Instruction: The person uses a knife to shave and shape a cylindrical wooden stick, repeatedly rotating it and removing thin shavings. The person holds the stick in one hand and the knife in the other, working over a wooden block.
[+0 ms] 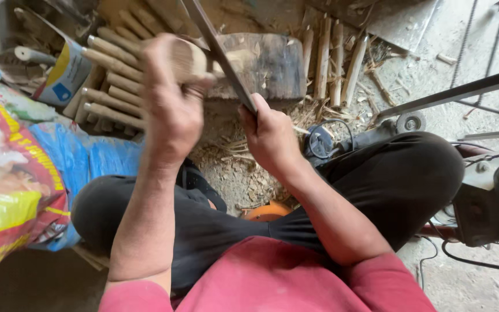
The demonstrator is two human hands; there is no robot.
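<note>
- Over the block [267, 63], left hand [171, 104] has its fingers wrapped around a pale stick [189, 58]; right hand [270, 136] grips the handle of a long blade [220, 52] that rests on the stick.
- Judged partway: shaped sticks [111, 75] piled left of the block, more sticks [333, 58] right of it, chips [238, 167] below.
- Blade tip cut off at top; stick's far end hidden behind the hand.

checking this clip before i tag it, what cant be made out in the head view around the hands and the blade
- Wooden piece, head view: mostly covered by the left hand; its length is hidden.
- Blade: its far end is cut off by the top edge; its handle is buried in the right hand.
- Chopping block: the near left face is hidden behind the left hand.
- Left hand: motion-blurred, so the fingers' grip is unclear.
</note>
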